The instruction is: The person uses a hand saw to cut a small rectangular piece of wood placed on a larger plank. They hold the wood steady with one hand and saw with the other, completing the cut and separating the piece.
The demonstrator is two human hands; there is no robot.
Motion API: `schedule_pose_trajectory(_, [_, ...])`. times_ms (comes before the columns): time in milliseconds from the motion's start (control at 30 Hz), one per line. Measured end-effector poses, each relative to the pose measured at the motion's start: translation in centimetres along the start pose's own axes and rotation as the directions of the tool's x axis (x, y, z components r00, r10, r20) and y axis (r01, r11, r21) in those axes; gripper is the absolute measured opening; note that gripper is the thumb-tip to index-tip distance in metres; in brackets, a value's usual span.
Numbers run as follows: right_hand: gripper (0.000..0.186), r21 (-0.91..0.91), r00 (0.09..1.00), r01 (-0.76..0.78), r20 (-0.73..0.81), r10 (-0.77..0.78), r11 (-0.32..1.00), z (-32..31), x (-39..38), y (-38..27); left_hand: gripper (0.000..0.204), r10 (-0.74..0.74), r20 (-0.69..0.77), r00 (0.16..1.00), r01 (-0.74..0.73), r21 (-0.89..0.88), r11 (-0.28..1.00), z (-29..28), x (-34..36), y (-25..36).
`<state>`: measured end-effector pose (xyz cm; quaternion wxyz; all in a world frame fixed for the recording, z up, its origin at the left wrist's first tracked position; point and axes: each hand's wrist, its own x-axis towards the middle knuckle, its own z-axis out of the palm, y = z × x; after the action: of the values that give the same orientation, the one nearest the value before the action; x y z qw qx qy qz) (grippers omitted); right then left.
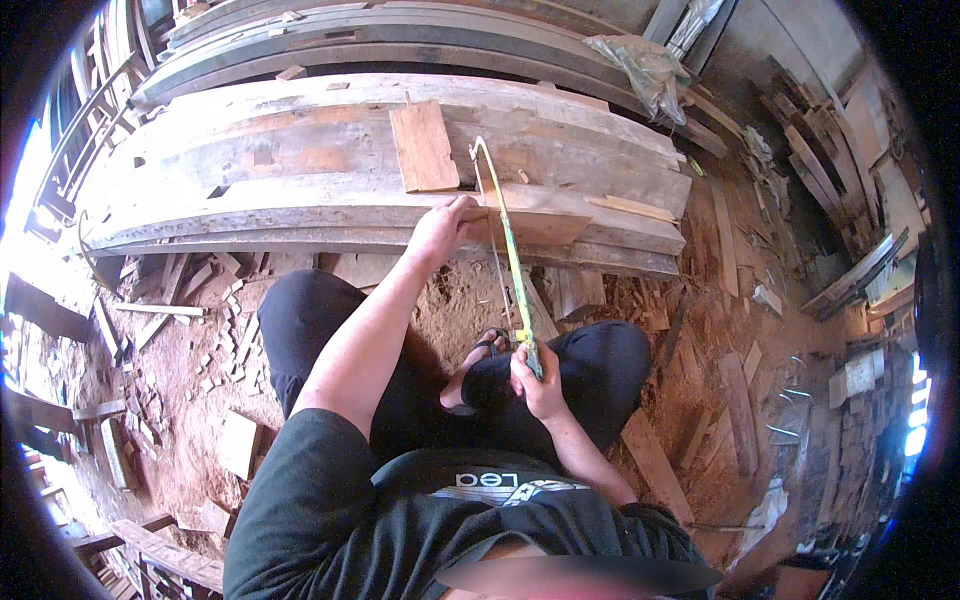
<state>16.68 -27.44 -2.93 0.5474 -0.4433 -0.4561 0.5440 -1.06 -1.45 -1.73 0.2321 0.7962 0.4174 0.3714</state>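
My right hand (543, 388) is wrapped round the handle of a hacksaw (513, 250) with a yellow-green bowed frame. Its thin blade points away from me and crosses a flat piece of wood (545, 227) at the near edge of the stacked beams (330, 150). At the left end of that piece, my left hand (440, 230) is closed, gripping it just left of the blade. How deep the blade sits in the wood I cannot tell. Behind my left hand, a separate rectangular board (423, 148) lies flat on the beams.
A thin wood strip (632, 208) lies on the beams to the right. Small offcuts (235, 310) and sawdust cover the floor. More long timbers (400, 45) are stacked behind, with a crumpled plastic sheet (645, 72) on them. Planks (825, 170) lean at the right.
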Motion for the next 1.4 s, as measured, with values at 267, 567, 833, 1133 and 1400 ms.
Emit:
schedule_pose_trajectory(267, [0.012, 0.264, 0.995, -0.097, 0.010, 0.098, 0.960, -0.4, 0.9, -2.4, 0.030, -0.055, 0.028, 0.998, 0.052, 0.090, 0.995, 0.5, 1.1, -0.7])
schedule_pose_trajectory(567, [0.011, 0.089, 0.992, -0.111, -0.047, 0.115, 0.990, 0.1, 1.8, -5.4, 0.033, 0.023, 0.026, 0.999, -0.026, 0.115, 0.993, 0.2, 1.6, -0.8])
schedule_pose_trajectory(833, [0.012, 0.176, 0.996, 0.087, 0.003, -0.088, 0.981, -0.2, 1.1, -1.8, 0.033, -0.090, 0.024, 0.996, 0.086, 0.122, 0.989, 0.5, 1.2, 0.2])
schedule_pose_trajectory(1133, [0.024, -0.140, 0.992, 0.117, -0.026, -0.122, 0.983, 0.4, 0.0, 0.8, 0.035, -0.118, 0.029, 0.993, 0.115, 0.094, 0.989, 0.2, 0.8, 0.2])
schedule_pose_trajectory(1400, [0.037, 0.265, 0.980, 0.163, 0.070, -0.187, 0.950, -1.3, 1.2, 0.3, 0.048, -0.239, 0.038, 0.970, 0.239, -0.317, 0.918, 0.7, 0.7, -1.4])
